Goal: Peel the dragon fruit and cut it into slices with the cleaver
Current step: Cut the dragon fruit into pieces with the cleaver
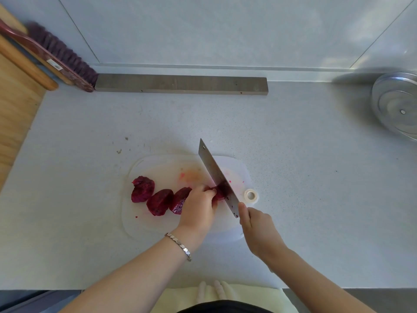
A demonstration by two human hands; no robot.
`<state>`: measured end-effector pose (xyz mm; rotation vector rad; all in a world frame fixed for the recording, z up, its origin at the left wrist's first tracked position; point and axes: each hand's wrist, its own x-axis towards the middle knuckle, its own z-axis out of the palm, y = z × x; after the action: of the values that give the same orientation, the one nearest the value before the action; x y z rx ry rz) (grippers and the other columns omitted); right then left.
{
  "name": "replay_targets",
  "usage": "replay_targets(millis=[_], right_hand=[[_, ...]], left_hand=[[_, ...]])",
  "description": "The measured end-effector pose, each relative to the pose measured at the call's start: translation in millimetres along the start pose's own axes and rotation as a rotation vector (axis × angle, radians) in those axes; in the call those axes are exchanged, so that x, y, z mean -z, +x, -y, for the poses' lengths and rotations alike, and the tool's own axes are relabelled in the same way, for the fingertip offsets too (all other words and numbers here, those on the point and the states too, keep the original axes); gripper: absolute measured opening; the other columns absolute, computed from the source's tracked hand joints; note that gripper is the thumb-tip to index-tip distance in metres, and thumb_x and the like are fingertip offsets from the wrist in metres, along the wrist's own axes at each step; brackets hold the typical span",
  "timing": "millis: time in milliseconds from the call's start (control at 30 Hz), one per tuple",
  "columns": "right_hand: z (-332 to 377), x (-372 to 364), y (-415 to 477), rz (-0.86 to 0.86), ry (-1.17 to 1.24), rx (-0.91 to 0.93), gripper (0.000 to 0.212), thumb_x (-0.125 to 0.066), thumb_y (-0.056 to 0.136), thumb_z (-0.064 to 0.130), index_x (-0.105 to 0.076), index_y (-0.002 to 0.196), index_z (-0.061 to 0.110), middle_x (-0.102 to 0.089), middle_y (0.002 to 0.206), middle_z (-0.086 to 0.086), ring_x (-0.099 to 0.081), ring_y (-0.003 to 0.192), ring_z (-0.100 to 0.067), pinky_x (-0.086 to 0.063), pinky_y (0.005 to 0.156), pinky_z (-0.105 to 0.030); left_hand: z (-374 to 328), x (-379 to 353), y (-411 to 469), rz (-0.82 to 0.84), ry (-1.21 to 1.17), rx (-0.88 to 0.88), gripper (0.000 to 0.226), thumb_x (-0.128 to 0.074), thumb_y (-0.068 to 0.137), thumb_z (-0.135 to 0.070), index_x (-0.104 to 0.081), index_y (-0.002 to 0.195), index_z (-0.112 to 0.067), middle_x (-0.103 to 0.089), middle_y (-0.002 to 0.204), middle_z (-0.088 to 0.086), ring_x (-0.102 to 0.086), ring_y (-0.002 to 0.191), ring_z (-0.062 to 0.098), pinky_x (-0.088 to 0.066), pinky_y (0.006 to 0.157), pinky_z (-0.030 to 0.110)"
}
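Starting at nine o'clock on the cutting board, three peeled dragon fruit pieces lie in a row, wet and dark red, each touching the next. Just right of them my left hand has its fingers curled down over the uncut chunk, pinning it near the board's centre. The cleaver is pressed into that chunk right beside my fingertips, its tip pointing to eleven o'clock. My right hand is wrapped round the handle at five o'clock, one finger lying up against the heel of the blade; the handle itself is hidden.

The main worry, as I judge it, is those left fingertips. The chunk is small and slick with juice, so if it squirts out under pressure the edge could land on them. The board looks thin and sits on a smooth worktop, so a hard push might skate it sideways. A tape roll stands at three o'clock, close to the blade's heel, and a drawn-back stroke could knock it or snag on it.
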<state>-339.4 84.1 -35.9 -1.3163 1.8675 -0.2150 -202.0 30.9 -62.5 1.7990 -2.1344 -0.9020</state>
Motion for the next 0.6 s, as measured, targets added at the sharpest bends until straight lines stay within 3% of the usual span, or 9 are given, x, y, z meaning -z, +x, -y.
replay_targets(millis=[133,267,400,600], right_hand=[[2,-4,7,-0.024,0.114,-0.052,0.064,-0.022,0.098,0.043,-0.054,0.081,-0.010,-0.047,0.064,-0.009,-0.042,0.059,-0.018,-0.035,0.055,-0.031],[1,8,9,-0.001,0.198,-0.057,0.058,-0.023,0.097,0.047,-0.052,0.071,0.003,-0.046,0.059,-0.004,-0.040,0.052,-0.017,-0.034,0.051,-0.029],[2,17,-4,-0.010,0.144,-0.015,0.057,-0.022,0.097,0.047,-0.052,0.073,0.004,-0.048,0.063,-0.009,-0.041,0.055,-0.018,-0.034,0.054,-0.029],[4,21,-8,-0.001,0.047,0.041,0.067,-0.020,0.097,0.046,-0.057,0.081,-0.008,-0.047,0.063,-0.009,-0.042,0.056,-0.018,-0.035,0.054,-0.030]], left_hand=[[2,0,0,-0.009,-0.013,-0.005,0.026,-0.051,0.092,-0.014,-0.066,0.113,-0.013,-0.061,0.108,0.006,-0.057,0.103,0.023,-0.045,0.087,0.028],[0,1,-3,-0.026,-0.056,-0.003,0.029,-0.052,0.091,-0.010,-0.064,0.117,-0.015,-0.061,0.112,0.006,-0.057,0.105,0.022,-0.044,0.092,0.026],[1,2,-4,-0.029,-0.053,0.013,0.028,-0.052,0.091,-0.009,-0.065,0.115,-0.011,-0.062,0.112,0.009,-0.058,0.103,0.025,-0.045,0.094,0.030],[0,3,-4,-0.013,-0.045,0.023,0.026,-0.053,0.092,-0.012,-0.064,0.115,-0.008,-0.060,0.114,0.009,-0.059,0.103,0.025,-0.046,0.094,0.029]])
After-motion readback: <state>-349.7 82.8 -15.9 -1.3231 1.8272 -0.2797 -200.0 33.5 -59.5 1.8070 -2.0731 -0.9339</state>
